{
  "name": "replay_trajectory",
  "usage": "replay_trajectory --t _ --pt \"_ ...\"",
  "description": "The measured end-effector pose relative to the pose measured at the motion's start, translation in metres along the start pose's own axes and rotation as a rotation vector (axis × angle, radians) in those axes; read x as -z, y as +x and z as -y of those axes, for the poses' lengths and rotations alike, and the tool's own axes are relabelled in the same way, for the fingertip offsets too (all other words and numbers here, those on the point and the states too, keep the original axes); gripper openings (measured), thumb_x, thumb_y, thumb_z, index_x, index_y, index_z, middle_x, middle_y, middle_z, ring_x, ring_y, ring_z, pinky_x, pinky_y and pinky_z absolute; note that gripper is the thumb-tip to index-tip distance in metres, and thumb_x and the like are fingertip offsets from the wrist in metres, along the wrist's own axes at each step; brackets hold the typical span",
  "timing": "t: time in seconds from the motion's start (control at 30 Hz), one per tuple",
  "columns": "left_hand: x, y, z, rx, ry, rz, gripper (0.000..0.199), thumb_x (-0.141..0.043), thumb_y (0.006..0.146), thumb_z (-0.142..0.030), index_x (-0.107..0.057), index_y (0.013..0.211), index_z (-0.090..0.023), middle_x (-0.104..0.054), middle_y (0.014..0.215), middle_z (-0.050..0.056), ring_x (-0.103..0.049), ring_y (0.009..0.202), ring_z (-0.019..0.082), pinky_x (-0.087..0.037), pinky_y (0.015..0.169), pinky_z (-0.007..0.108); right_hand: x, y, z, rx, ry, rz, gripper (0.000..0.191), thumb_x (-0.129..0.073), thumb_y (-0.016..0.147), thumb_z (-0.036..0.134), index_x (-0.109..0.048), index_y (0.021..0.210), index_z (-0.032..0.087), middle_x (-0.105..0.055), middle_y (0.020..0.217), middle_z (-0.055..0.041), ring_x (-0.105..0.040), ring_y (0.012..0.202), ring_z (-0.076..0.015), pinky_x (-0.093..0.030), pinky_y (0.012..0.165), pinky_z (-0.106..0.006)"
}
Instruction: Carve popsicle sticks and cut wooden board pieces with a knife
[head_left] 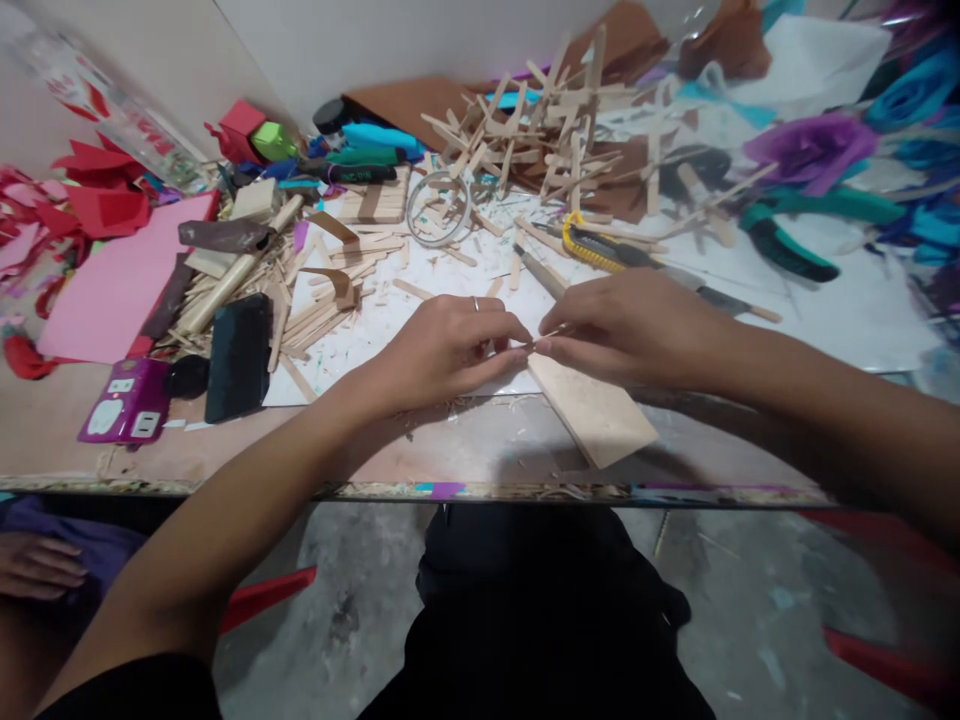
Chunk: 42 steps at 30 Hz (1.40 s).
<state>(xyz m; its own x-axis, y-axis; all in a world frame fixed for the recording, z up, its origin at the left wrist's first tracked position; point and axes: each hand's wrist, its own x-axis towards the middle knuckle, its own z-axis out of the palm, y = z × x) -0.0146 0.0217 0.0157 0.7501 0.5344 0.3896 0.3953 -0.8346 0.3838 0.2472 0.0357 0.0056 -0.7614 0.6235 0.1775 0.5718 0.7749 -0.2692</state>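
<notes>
My left hand (pixel 442 350), with a ring on one finger, and my right hand (pixel 622 325) meet at the fingertips above the table's front part. Both are closed in a pinch, and whatever small thing lies between the fingertips is too tiny to make out. Under the right hand a thin pale wooden board (pixel 600 410) slants toward the table edge, its upper end close to the fingertips. Just beyond the right hand lie a yellow-and-dark cutter knife (pixel 592 248) and a flat grey blade-like tool (pixel 536 268).
Craft sticks (pixel 555 130) are heaped at the back, with more sticks (pixel 322 325) on the left. A tape roll (pixel 439 208), green-handled pliers (pixel 795 240), a phone (pixel 238 358) and a purple socket block (pixel 126 402) lie around. Another person's hand (pixel 41 565) rests at lower left.
</notes>
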Motion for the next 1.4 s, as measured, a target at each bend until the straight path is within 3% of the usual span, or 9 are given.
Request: replay_trajectory --t 1.4 --pt "0.0006 -0.0008 -0.0002 0.008 -0.013 0.015 0.013 -0.064 0.103 -0.028 -0.074 0.098 -0.02 -0.072 0.076 0.0 -0.062 0.063 0.01 -0.041 0.062 0.023 0.0017 0.0008 0.0003 -0.007 0.016 0.024 0.037 -0.052 0.106 0.047 -0.079 0.105 0.021 -0.08 0.092 -0.007 -0.069 0.08 -0.0228 -0.035 0.066 -0.034"
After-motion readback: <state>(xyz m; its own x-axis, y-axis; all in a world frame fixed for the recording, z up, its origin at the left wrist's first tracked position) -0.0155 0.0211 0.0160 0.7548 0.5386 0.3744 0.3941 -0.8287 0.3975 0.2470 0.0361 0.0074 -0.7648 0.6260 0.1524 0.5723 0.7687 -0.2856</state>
